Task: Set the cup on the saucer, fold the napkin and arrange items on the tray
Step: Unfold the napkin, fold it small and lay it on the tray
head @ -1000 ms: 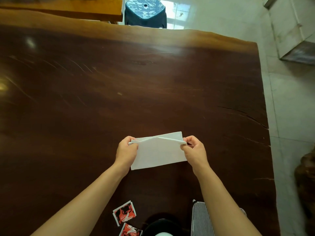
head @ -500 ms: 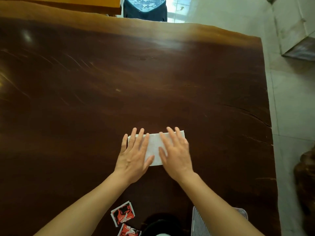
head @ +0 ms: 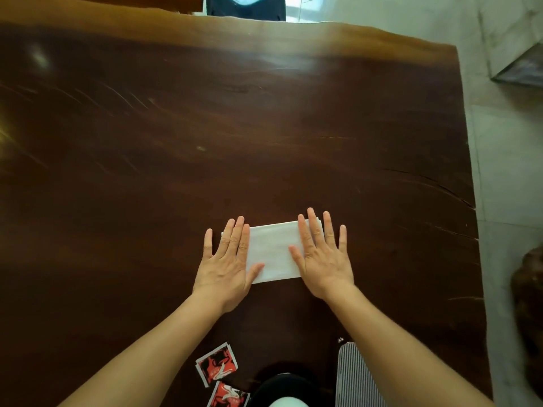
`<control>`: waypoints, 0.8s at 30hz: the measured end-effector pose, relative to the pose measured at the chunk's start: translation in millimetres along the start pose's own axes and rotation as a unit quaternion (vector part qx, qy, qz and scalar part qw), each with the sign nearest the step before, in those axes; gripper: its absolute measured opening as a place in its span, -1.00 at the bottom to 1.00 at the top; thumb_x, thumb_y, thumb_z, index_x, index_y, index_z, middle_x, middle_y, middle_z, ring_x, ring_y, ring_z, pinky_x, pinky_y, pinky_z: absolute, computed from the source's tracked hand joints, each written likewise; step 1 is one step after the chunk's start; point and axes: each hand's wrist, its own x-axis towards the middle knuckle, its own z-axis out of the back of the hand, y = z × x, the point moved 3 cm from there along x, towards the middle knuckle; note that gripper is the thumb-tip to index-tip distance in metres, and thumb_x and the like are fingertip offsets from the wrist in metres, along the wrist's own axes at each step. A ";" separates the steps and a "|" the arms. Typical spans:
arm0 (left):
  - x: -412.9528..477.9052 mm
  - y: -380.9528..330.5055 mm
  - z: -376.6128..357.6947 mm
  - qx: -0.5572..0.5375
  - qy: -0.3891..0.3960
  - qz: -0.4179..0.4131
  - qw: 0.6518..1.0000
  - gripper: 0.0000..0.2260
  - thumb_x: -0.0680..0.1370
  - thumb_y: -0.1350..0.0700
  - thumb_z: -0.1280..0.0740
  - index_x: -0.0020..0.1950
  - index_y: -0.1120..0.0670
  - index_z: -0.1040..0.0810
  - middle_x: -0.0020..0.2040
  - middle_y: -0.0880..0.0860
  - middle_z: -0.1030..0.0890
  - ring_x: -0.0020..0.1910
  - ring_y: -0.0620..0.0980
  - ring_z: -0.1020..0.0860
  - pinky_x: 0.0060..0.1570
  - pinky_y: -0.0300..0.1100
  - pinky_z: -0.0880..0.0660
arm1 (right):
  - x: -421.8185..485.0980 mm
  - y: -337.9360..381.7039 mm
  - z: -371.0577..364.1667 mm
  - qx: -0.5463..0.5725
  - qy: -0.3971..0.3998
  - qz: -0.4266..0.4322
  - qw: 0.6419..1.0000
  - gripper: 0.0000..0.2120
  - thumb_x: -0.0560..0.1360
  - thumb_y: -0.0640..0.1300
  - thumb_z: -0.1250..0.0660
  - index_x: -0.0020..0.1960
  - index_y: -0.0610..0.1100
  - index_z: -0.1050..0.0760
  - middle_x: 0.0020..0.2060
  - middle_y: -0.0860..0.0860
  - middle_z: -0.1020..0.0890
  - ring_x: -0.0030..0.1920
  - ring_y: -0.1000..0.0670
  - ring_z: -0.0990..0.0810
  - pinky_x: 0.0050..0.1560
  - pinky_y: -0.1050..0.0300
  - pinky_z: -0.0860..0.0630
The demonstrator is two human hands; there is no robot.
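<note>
Below, both hands [head: 226, 268] hide the napkin's [head: 273, 251] ends.

Dark wooden table [head: 264, 127], blue stool [head: 245, 7] beyond its far edge, pale tiled floor [head: 505, 160]

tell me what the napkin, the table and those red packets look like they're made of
Napkin: looks like soft white paper tissue, matte, with a faint embossed texture; thin cloth isn't ruled out.
Table: dark solid wood, polished; grain streaks, cracks near the right edge and glare patches show it.
Red packets: likely printed foil or plastic sachets, slightly glossy with white sealed edges; the exact material is unclear.
</note>
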 end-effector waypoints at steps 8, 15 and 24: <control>-17.6 -43.9 47.0 0.129 0.029 0.059 0.989 -0.54 0.61 -0.20 -0.12 0.23 0.08 -0.60 0.22 0.16 -0.57 0.18 0.17 -0.49 0.33 0.25 -0.17 | -24.8 -5.2 44.9 0.108 -0.118 -0.147 0.976 -0.40 0.59 0.12 -0.23 0.56 -0.02 -0.16 0.46 -0.10 -0.37 0.43 -0.20 -0.30 0.40 -0.22 -0.29; -10.0 -31.6 46.9 -0.142 0.025 -0.046 0.988 -0.44 0.48 -0.06 -0.48 0.41 -0.10 -0.34 0.17 0.00 -0.39 -0.05 -0.03 -0.51 -0.08 -0.13 -0.59 | -86.9 31.9 3.3 0.337 -0.046 -0.147 0.929 -0.51 0.52 0.00 -0.44 0.40 0.04 -0.41 0.16 0.08 -0.39 0.14 0.11 -0.40 0.04 0.24 -0.51; -34.1 -13.8 9.3 -0.303 -0.056 -0.005 0.951 -0.51 0.40 -0.01 -0.57 0.32 -0.07 -0.60 -0.06 -0.10 -0.45 -0.13 -0.12 -0.49 -0.14 -0.26 -0.50 | -86.0 5.5 0.0 0.325 -0.038 -0.159 0.931 -0.67 0.46 -0.18 -0.51 0.20 -0.03 -0.61 -0.07 0.12 -0.44 -0.09 0.11 -0.47 -0.12 0.25 -0.50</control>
